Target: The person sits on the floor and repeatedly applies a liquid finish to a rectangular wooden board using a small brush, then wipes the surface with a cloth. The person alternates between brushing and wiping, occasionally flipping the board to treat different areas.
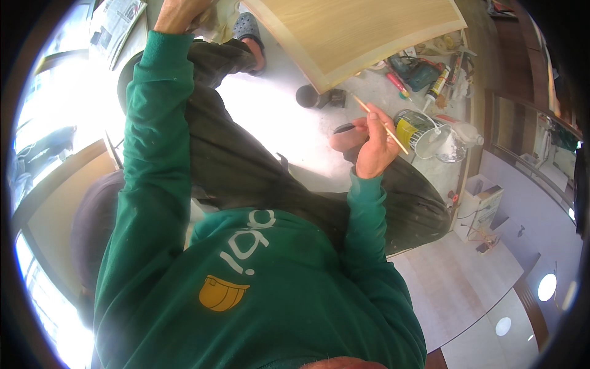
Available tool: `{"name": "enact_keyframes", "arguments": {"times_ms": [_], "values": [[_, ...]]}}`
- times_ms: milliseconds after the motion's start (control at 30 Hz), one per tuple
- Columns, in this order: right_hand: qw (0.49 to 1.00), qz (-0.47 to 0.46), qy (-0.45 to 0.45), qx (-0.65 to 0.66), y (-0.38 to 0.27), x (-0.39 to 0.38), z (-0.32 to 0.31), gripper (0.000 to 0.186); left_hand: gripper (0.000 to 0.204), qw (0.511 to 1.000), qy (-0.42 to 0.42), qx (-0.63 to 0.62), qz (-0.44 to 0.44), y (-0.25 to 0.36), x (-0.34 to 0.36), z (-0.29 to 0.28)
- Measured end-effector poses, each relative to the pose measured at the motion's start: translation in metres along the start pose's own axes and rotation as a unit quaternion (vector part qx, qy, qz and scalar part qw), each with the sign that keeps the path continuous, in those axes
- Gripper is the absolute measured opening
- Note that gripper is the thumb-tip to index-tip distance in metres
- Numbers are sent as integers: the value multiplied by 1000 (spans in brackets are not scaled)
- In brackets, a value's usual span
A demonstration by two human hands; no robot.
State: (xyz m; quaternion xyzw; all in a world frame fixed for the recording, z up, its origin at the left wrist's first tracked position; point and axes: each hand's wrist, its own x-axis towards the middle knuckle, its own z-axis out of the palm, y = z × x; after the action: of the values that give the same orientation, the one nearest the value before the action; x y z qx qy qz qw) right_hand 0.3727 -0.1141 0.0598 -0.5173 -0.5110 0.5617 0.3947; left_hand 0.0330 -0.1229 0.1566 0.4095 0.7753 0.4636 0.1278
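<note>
At the top left, my left hand (181,13) is closed, partly cut off by the frame's edge; what it grips I cannot make out. To its right lies a light wood-grain panel (362,34) with a pale border. My right hand (376,138) is closed on a thin wooden stick or brush (391,132), its far end just below the panel's lower edge. Beside that hand, on the right, are an open can (407,129) with a yellow label and a white plastic bottle (462,132). A dark round container (307,95) stands under the panel's corner.
Tubes (439,85), a green power tool (416,72) and other clutter lie at upper right. My legs (239,160) are bent on the pale floor, one foot in a grey clog (244,27). A white box (476,203) stands at right, newspaper (114,27) lies at upper left.
</note>
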Motion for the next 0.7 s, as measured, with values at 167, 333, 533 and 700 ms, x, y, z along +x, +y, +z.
{"name": "enact_keyframes", "arguments": {"times_ms": [167, 333, 533, 700], "values": [[1000, 3, -20, 17, -11, 0, -2, 23, 14, 935, -35, 194, 295, -28, 14, -6], [999, -36, 15, -5, -3, 35, -9, 24, 7, 940, -19, 210, 268, -25, 13, -2], [997, -66, 46, 2, -6, 46, -12, 25, 19, 989, -2, 106, 103, -11, 10, -1], [999, -47, 9, -26, 3, 25, -7, 23, 24, 1000, -7, 7, -23, 6, 4, 1]]}}
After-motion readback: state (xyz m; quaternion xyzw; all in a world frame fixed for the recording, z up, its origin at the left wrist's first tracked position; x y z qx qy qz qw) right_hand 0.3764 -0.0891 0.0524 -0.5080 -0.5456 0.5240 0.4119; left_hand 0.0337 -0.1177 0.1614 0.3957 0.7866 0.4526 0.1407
